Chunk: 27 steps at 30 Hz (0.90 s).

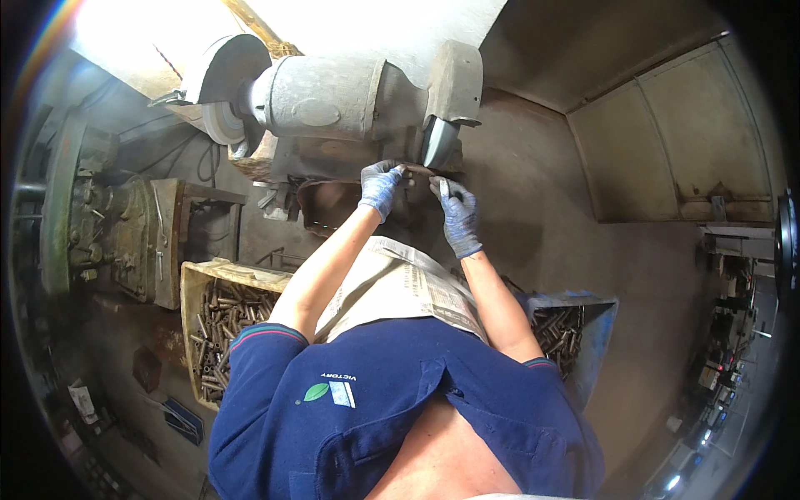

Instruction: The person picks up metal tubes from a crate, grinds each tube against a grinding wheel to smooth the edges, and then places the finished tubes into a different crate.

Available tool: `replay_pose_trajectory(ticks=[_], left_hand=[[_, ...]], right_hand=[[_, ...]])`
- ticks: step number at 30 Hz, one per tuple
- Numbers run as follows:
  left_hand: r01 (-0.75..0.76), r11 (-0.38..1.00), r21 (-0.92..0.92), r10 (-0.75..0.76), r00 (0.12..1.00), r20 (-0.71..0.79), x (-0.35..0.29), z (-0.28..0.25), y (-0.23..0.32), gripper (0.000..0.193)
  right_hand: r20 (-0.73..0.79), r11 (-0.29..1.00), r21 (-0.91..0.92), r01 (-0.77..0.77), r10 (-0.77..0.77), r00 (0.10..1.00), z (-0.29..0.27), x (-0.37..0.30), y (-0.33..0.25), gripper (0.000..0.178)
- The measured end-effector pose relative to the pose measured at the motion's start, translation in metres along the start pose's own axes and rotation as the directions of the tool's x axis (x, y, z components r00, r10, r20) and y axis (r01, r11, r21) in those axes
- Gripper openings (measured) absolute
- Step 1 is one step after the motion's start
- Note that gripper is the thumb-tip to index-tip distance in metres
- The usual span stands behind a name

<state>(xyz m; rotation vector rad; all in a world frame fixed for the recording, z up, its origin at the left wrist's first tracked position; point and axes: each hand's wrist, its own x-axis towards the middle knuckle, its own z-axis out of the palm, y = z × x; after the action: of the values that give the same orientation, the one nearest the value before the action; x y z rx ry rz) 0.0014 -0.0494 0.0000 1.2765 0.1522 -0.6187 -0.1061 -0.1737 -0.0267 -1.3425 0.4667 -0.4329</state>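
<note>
My two hands, in blue-grey work gloves, are at the right end of a grey bench grinder (321, 98). Between them they grip a short, thin brownish metal piece (420, 170), just below the right grinding wheel (438, 143). My left hand (381, 188) pinches its left end, while the fingers of my right hand (458, 215) close on the right end. Whether the metal touches the wheel I cannot tell. A guard hood (455, 82) covers the top of that wheel.
A yellowish box (190, 292) of short metal tubes stands at my left. At my right is a blue bin (597, 337) with similar pieces. A second wheel (222, 123) sits at the grinder's left end. Greenish machinery (125, 225) stands further left; metal cabinets (667, 137) are far right.
</note>
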Motion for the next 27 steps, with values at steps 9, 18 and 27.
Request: replay_pose_trajectory(ticks=[9, 18, 27], left_hand=[[-0.137, 0.990, 0.021, 0.135, 0.987, 0.082, 0.001, -0.035, 0.003, 0.009], [-0.029, 0.988, -0.150, 0.087, 0.913, 0.398, -0.097, -0.049, 0.057, 0.021], [-0.194, 0.981, 0.028, 0.179, 0.947, 0.268, -0.101, -0.030, 0.067, 0.018]], right_hand=[[0.051, 0.991, 0.063, 0.119, -0.122, 0.991, 0.032, -0.012, -0.020, 0.019], [0.347, 0.597, -0.404, 0.693, -0.601, 0.720, 0.015, -0.076, -0.097, 0.035], [0.380, 0.595, -0.418, 0.686, -0.572, 0.727, 0.018, -0.088, -0.114, 0.036]])
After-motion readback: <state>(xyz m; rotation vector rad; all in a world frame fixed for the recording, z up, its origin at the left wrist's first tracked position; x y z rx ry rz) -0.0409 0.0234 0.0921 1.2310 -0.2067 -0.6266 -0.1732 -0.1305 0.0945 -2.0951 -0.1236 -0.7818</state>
